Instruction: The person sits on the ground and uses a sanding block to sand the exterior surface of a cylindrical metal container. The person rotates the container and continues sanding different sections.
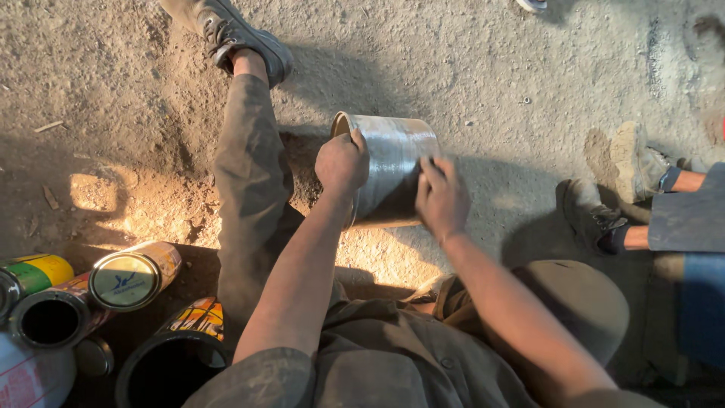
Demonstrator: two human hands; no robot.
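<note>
A bare metal can [393, 162] lies on its side on the dirt ground in front of me, its open end facing left. My left hand [341, 162] grips the can's left rim, fingers curled over the edge. My right hand [442, 198] presses flat against the can's near right side, the fingers spread over the curved wall. My left leg [249, 181] stretches out to the left of the can, ending in a dark boot [234, 34].
Several painted cans lie at the lower left: a green and yellow one [34, 273], a lidded one [136, 276], an open dark one [53, 317], a black-rimmed one [177, 351]. Another person's shoes [638, 162] and legs are at the right edge.
</note>
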